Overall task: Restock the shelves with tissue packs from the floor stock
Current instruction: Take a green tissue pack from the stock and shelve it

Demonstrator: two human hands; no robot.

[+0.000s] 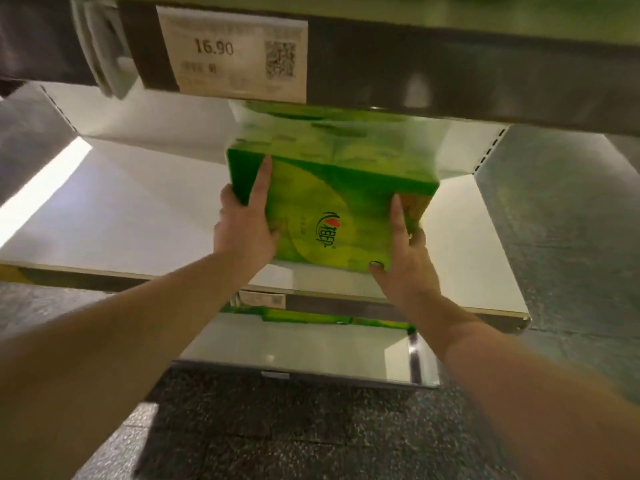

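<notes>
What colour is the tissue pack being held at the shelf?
Green, with yellow-green patches and a small red mark in its logo; the tissue pack shows in the head view.

left hand [244, 226], right hand [405, 261], fingers seemingly gripping

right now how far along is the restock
Early, it seems. Done: green packs already sit on the lower shelf. In hand: the left hand and right hand grip a green pack going onto the middle shelf. Left: most of that shelf is bare; floor stock is out of view.
</notes>
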